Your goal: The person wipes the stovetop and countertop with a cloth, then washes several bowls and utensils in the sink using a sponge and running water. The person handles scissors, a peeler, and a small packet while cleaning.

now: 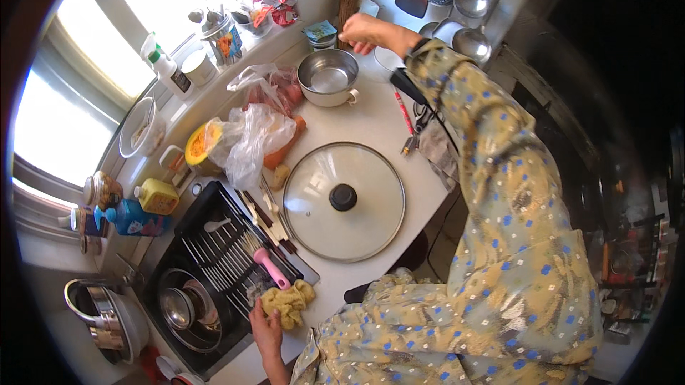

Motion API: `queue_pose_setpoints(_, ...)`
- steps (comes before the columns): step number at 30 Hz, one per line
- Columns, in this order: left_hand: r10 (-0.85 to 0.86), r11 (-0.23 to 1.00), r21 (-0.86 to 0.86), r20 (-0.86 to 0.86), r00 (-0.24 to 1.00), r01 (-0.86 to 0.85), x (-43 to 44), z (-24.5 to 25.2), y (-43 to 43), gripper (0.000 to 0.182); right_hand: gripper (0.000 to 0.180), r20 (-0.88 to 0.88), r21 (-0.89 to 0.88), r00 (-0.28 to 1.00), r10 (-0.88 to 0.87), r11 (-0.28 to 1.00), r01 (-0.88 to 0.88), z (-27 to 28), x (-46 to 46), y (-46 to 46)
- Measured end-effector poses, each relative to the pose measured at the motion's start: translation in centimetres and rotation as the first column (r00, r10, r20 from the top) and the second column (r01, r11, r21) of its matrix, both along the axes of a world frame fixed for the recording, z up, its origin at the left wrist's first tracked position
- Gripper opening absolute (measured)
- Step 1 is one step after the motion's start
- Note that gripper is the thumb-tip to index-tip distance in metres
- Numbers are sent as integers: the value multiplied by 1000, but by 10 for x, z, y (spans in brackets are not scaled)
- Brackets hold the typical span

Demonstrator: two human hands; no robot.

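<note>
My right hand is raised at the top, above and beside a metal pot; its fingers are curled, and whether anything is between them cannot be made out. Low in the view, my left hand touches a crumpled yellow cloth at the sink's edge. A pink-handled brush lies just above the cloth on the roll-up drying rack. A large glass lid with a black knob rests flat on the counter between my hands.
The black sink holds metal bowls. Beside the lid lie a plastic bag, a cut pumpkin and chopsticks. Bottles line the windowsill. Ladles hang at the upper right, and a gray cloth lies by the counter edge.
</note>
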State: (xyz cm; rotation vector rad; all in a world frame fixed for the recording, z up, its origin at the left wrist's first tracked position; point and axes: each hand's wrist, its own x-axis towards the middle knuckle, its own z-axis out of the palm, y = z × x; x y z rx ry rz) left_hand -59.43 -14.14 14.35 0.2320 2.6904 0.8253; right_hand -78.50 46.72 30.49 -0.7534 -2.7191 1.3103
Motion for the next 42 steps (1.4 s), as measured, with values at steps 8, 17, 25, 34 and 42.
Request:
queue_pose_setpoints(8, -82, 989, 106, -183, 980, 103, -9, -5, -15, 36, 33, 26, 25, 996, -81, 996, 80, -19, 205, -32)
queue_pose_setpoints(17, -43, 964, 245, -253, 967, 107, -17, 11, 6, 32, 38, 187, 134, 936, -299, 951, 277, -89, 340, -43)
queue_pose_setpoints(25, -89, 848, 473, -317, 944, 239, 0, 40, 112, 25, 65, 8, 484, 999, -44, 874, 35, -155, 304, -44)
queue_pose_setpoints(34, -272, 860, 320, -371, 888, 397, 56, 88, 301, 21, 45, -176, 640, 977, 122, 768, 19, -200, 314, -49)
queue_pose_setpoints(42, -390, 811, 381, -215, 895, 445, 14, 55, 456, 25, 41, -335, 611, 881, 333, 789, -66, -202, 352, -45)
